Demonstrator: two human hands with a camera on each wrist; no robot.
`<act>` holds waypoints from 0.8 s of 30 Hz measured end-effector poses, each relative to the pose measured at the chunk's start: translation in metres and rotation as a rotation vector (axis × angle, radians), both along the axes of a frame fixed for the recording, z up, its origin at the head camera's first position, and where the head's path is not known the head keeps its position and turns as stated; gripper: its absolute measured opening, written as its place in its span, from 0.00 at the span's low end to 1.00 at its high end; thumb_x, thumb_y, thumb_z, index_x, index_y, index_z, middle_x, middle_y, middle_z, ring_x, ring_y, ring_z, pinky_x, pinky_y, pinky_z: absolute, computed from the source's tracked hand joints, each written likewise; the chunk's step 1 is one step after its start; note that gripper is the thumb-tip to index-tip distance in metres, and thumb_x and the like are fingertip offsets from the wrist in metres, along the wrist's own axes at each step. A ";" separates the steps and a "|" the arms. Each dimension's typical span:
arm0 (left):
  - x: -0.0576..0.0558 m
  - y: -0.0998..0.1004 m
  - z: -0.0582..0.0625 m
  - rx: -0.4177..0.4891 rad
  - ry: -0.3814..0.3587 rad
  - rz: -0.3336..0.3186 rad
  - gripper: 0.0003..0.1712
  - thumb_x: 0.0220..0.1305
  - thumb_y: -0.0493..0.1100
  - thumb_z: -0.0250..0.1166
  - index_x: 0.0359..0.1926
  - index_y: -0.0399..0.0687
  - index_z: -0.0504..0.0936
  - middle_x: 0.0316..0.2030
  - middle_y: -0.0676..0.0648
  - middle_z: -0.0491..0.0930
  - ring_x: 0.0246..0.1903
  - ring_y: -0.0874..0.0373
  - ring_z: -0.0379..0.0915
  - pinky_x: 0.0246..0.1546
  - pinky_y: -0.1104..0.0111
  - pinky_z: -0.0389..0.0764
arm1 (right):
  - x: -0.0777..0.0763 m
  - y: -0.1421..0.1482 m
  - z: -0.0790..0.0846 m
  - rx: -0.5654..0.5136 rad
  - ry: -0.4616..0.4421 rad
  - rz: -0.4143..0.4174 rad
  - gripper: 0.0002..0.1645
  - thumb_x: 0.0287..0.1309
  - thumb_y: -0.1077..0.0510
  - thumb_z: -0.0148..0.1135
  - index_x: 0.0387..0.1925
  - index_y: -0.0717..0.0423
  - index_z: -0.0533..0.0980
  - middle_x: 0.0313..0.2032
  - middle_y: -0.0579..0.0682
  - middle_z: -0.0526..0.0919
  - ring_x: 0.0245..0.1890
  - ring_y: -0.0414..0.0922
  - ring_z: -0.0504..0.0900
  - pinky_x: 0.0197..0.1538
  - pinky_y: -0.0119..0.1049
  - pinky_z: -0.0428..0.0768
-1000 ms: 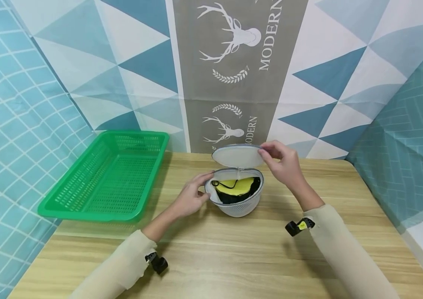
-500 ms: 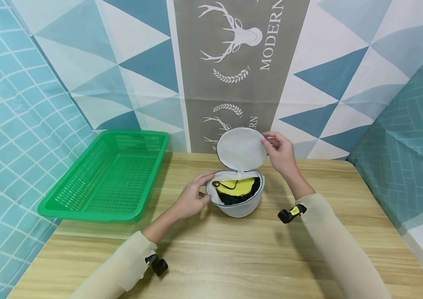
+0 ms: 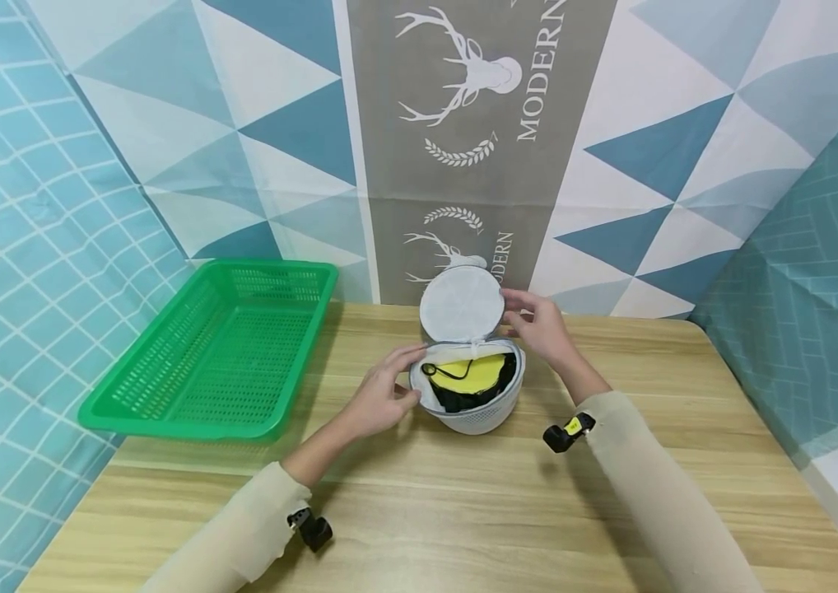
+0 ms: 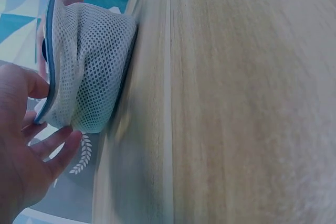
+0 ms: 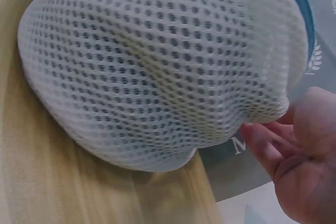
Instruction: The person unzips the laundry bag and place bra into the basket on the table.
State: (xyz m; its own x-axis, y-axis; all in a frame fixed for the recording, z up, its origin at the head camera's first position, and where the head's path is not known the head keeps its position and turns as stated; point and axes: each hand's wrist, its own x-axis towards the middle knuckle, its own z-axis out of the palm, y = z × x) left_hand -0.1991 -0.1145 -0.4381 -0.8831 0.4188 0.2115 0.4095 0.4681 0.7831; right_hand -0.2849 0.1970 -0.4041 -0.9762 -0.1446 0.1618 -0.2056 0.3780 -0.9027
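Note:
A white mesh laundry bag [image 3: 480, 420] with a grey-blue zipped rim stands on the table, its round lid [image 3: 462, 303] folded up and back. Inside lies a yellow and black item [image 3: 469, 375] with a thin black cord; its kind is unclear. My left hand [image 3: 382, 395] holds the bag's left rim, the thumb on one side and fingers on the other, as the left wrist view also shows. At the lid's right edge is my right hand [image 3: 541, 329], its fingers extended and touching the mesh. In the right wrist view the bag partly hides those fingertips.
A green plastic basket [image 3: 281, 412] with perforated walls stands left of the bag on the wooden table [image 3: 419, 511]. Patterned cloth walls [image 3: 300, 123] rise behind the table and at both sides. Each sleeve carries a small black wrist camera [image 3: 311, 529].
The lid has swung up and back from over the opening. My right hand first raised it by its edge, then came lower and leftward. The left hand stays at the rim.

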 end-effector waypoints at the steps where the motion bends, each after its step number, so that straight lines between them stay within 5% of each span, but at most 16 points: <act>1: 0.000 0.000 0.000 -0.003 0.003 0.000 0.42 0.68 0.30 0.68 0.83 0.36 0.70 0.84 0.37 0.68 0.77 0.36 0.75 0.61 0.58 0.93 | 0.001 0.000 -0.002 0.033 -0.003 -0.008 0.30 0.83 0.67 0.55 0.81 0.66 0.71 0.69 0.75 0.83 0.62 0.70 0.90 0.59 0.45 0.95; 4: -0.001 0.001 -0.001 -0.011 0.008 0.000 0.42 0.69 0.31 0.68 0.83 0.36 0.70 0.84 0.37 0.69 0.78 0.37 0.75 0.61 0.58 0.93 | 0.002 0.002 -0.007 0.139 0.008 -0.025 0.26 0.83 0.64 0.56 0.75 0.70 0.76 0.67 0.74 0.85 0.63 0.69 0.90 0.64 0.51 0.92; 11: 0.000 0.002 0.001 -0.030 0.016 0.007 0.43 0.68 0.32 0.69 0.83 0.38 0.71 0.84 0.38 0.70 0.75 0.37 0.77 0.60 0.59 0.93 | 0.005 0.007 -0.014 0.228 0.022 -0.040 0.22 0.82 0.62 0.58 0.66 0.72 0.83 0.64 0.72 0.88 0.63 0.66 0.88 0.50 0.25 0.83; 15: 0.001 0.001 0.004 -0.050 0.014 0.011 0.43 0.68 0.34 0.70 0.83 0.39 0.71 0.84 0.37 0.70 0.76 0.36 0.77 0.63 0.54 0.93 | 0.006 0.008 -0.011 0.202 -0.004 -0.034 0.23 0.83 0.61 0.57 0.68 0.70 0.82 0.65 0.71 0.87 0.60 0.64 0.91 0.46 0.19 0.81; 18: 0.000 0.000 0.008 -0.070 0.034 0.014 0.42 0.69 0.36 0.70 0.83 0.38 0.71 0.83 0.36 0.70 0.78 0.35 0.75 0.66 0.47 0.90 | 0.010 0.008 -0.005 0.161 -0.043 -0.043 0.23 0.85 0.59 0.56 0.69 0.69 0.82 0.65 0.73 0.87 0.58 0.65 0.93 0.47 0.23 0.88; 24: -0.004 0.000 0.016 -0.081 0.096 0.023 0.42 0.69 0.38 0.72 0.82 0.37 0.72 0.83 0.35 0.71 0.80 0.33 0.72 0.73 0.39 0.84 | 0.016 0.010 0.011 0.118 -0.069 -0.075 0.25 0.87 0.57 0.52 0.70 0.69 0.80 0.68 0.72 0.85 0.62 0.67 0.92 0.60 0.47 0.94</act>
